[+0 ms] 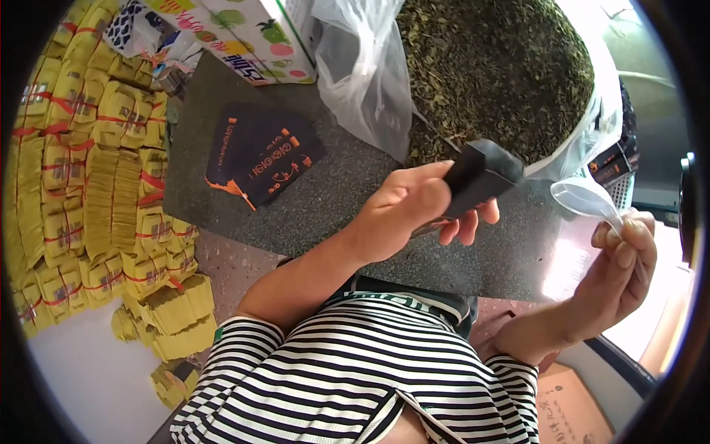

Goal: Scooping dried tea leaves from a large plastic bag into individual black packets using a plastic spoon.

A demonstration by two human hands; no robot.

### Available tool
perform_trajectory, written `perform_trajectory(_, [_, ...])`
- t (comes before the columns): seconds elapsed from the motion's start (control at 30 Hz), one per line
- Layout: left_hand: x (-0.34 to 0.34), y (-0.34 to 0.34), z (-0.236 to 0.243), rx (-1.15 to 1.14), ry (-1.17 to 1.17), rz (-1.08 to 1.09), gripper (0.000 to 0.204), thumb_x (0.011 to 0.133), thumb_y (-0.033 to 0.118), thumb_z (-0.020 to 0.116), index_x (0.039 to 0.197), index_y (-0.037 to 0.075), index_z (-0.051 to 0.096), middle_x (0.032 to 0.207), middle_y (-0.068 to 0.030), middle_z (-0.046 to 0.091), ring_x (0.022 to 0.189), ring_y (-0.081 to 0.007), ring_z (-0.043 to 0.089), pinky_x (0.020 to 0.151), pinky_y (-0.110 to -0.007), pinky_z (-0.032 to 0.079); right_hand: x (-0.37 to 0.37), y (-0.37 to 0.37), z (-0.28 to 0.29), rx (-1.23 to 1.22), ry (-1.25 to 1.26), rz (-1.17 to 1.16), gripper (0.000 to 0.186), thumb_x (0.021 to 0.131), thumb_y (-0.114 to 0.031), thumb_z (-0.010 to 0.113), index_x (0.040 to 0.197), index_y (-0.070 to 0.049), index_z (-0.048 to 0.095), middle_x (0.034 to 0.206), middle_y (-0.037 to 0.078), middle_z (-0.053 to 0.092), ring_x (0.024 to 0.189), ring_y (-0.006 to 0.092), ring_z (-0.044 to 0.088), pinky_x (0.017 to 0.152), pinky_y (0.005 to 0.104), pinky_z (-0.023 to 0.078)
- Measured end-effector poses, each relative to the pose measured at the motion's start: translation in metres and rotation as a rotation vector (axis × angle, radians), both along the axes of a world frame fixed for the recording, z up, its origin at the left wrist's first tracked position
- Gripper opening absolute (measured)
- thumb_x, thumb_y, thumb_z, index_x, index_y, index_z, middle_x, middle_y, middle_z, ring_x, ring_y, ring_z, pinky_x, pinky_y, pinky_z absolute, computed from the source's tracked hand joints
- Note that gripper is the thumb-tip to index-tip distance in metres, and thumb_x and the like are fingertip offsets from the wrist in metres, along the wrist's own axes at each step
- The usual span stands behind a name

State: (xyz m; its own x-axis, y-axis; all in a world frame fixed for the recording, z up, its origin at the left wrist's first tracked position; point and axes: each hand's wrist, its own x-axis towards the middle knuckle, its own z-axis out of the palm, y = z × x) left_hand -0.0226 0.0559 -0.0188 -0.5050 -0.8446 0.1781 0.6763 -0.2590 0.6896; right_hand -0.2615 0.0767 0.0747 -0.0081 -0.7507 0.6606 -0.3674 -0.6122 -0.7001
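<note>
My left hand (414,200) grips a small black pouch (482,177) over the dark table, its thumb on the near face and the fingers below. The pouch overlaps the near edge of a big heap of dried, chopped leaves (503,66) in a plastic-lined container. Off to the right, my right hand (625,263) pinches the handle of a clear plastic spoon (584,198), with the bowl tilted toward the leaves. No leaves show clearly in the bowl. Whether the pouch holds anything cannot be seen.
Flat black packets with orange print (262,155) lie fanned on the speckled table (333,200). Behind them stand a fruit-printed carton (251,37) and a crumpled clear bag (362,74). Yellow packets in red-tied bundles (96,170) are stacked at left. More black packets (614,163) sit at right.
</note>
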Motion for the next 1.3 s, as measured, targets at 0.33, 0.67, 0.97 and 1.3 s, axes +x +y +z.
perform_trajectory(0.33, [-0.008,0.003,0.009,-0.135,-0.224,-0.117,0.050,0.082,0.002,0.071,0.129,-0.007,0.057,0.104,-0.0141,0.067,0.097,-0.0215,0.065,0.088,-0.035,0.050,0.028,0.002,-0.025,0.133,0.178,0.018,0.018,0.090,-0.011,0.057,0.094,0.002,0.069,0.095,0.016,0.063,0.096,0.0306,0.059,0.088,0.0394,0.047])
perform_trajectory(0.67, [-0.017,0.004,0.011,-0.408,-0.360,-0.001,0.038,0.086,0.000,0.065,0.123,-0.005,0.059,0.105,-0.0135,0.066,0.099,-0.0213,0.064,0.087,-0.030,0.048,0.020,0.005,-0.024,0.367,0.061,0.253,0.022,0.075,0.000,0.068,0.097,0.002,0.070,0.071,0.006,0.057,0.060,0.0146,0.049,0.052,0.0272,0.036])
perform_trajectory(0.97, [-0.037,-0.006,0.006,-0.504,-0.423,-0.151,0.043,0.084,0.003,0.067,0.126,-0.006,0.057,0.110,-0.0152,0.065,0.099,-0.0215,0.064,0.088,-0.030,0.048,-0.006,0.016,-0.032,0.406,-0.003,0.273,0.022,0.071,0.009,0.072,0.090,-0.002,0.072,0.078,0.008,0.064,0.069,0.0163,0.062,0.058,0.0248,0.046])
perform_trajectory(1.3, [-0.040,-0.010,0.003,-0.643,-0.684,0.188,0.053,0.079,0.008,0.073,0.128,-0.004,0.058,0.128,-0.0199,0.060,0.115,-0.0304,0.060,0.099,-0.037,0.047,-0.126,-0.012,0.002,0.203,-0.129,-0.418,0.015,0.096,-0.012,0.061,0.105,-0.004,0.069,0.080,0.001,0.064,0.060,0.0012,0.048,0.053,0.0167,0.036])
